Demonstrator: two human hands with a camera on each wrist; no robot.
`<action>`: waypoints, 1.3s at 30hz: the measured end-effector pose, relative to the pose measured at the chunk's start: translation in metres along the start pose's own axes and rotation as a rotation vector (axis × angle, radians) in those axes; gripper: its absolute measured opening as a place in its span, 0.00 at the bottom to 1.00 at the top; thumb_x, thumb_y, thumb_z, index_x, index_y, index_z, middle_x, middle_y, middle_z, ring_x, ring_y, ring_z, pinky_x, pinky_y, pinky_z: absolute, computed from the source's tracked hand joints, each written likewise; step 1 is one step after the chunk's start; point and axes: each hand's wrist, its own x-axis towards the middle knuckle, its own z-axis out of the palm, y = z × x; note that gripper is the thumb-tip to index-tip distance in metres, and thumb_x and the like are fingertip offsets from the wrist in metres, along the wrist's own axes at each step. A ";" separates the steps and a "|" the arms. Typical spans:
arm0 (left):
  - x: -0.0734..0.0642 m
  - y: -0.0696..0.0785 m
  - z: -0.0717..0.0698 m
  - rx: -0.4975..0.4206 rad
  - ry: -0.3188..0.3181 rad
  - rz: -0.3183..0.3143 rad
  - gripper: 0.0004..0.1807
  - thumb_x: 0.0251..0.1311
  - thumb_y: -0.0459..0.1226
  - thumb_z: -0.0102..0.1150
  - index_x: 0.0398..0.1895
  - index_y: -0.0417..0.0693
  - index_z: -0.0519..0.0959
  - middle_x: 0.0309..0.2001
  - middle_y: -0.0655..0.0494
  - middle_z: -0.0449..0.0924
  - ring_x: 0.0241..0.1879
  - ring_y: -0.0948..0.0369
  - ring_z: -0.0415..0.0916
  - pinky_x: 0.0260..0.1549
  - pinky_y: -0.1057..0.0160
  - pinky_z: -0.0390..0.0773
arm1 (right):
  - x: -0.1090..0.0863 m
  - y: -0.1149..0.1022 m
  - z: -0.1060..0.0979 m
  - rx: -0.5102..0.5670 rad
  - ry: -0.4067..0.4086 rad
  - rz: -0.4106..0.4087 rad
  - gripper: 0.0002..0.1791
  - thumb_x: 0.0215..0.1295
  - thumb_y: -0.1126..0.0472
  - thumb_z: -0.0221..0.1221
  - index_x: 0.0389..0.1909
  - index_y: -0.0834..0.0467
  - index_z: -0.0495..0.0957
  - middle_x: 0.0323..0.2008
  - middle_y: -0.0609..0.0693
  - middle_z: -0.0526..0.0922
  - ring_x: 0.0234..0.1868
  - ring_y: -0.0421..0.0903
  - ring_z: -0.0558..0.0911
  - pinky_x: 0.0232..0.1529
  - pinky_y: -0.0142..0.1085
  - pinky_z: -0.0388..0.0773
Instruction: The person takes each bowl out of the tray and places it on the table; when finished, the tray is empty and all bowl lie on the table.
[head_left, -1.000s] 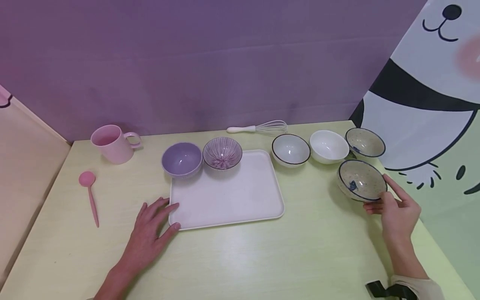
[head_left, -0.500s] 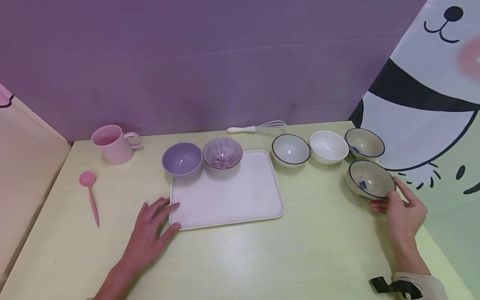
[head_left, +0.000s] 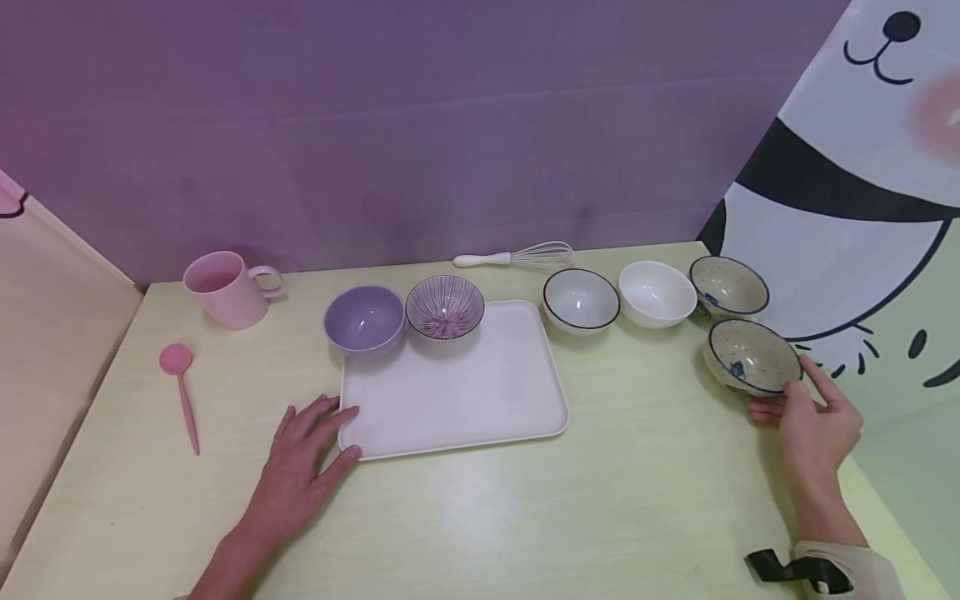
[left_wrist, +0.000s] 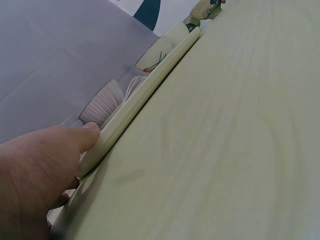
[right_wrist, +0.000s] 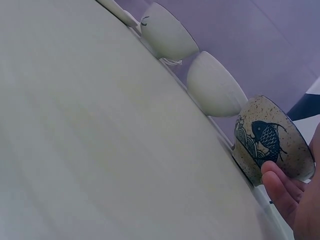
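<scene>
At the right of the head view, my right hand (head_left: 817, 425) grips a speckled beige bowl (head_left: 767, 354) with a dark blue rim, thumb at the rim and fingers low on its side. A blue fish on the bowl's outside (right_wrist: 268, 136) shows in the right wrist view. Directly behind it stands a matching speckled bowl (head_left: 731, 287). My left hand (head_left: 300, 462) rests on the near left corner of a white tray (head_left: 465, 400), fingers spread and the thumb (left_wrist: 90, 135) at the rim. A purple bowl (head_left: 363, 321) and a purple-striped bowl (head_left: 445, 308) are at the tray's back left.
A white bowl with a dark rim (head_left: 582, 302) and a plain white bowl (head_left: 657, 294) stand right of the tray. A whisk (head_left: 513, 254) lies at the back edge. On the left are a pink mug (head_left: 228, 292) and a pink spoon (head_left: 180, 392).
My right hand has shifted the speckled bowl a little to the right, towards the table's right edge. The left hand and the tray have stayed in place.
</scene>
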 end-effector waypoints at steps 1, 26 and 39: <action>0.000 0.000 0.000 0.000 0.000 0.000 0.27 0.72 0.40 0.73 0.73 0.52 0.83 0.74 0.41 0.77 0.78 0.37 0.67 0.82 0.28 0.51 | 0.001 0.000 0.000 0.001 0.000 -0.001 0.34 0.75 0.73 0.45 0.79 0.54 0.77 0.18 0.51 0.89 0.13 0.45 0.87 0.15 0.35 0.86; -0.001 0.000 -0.002 0.003 0.007 -0.004 0.27 0.71 0.40 0.73 0.72 0.50 0.83 0.73 0.39 0.77 0.78 0.36 0.68 0.82 0.27 0.51 | 0.005 0.002 -0.007 -0.193 -0.105 -0.007 0.35 0.82 0.65 0.46 0.87 0.48 0.65 0.21 0.44 0.90 0.18 0.40 0.89 0.18 0.31 0.86; 0.000 -0.002 0.001 -0.008 0.003 0.001 0.28 0.71 0.40 0.74 0.73 0.52 0.82 0.74 0.41 0.76 0.78 0.37 0.67 0.82 0.28 0.50 | -0.002 -0.004 -0.011 -0.337 -0.047 -0.049 0.32 0.85 0.57 0.54 0.86 0.41 0.67 0.15 0.45 0.86 0.13 0.39 0.85 0.19 0.25 0.83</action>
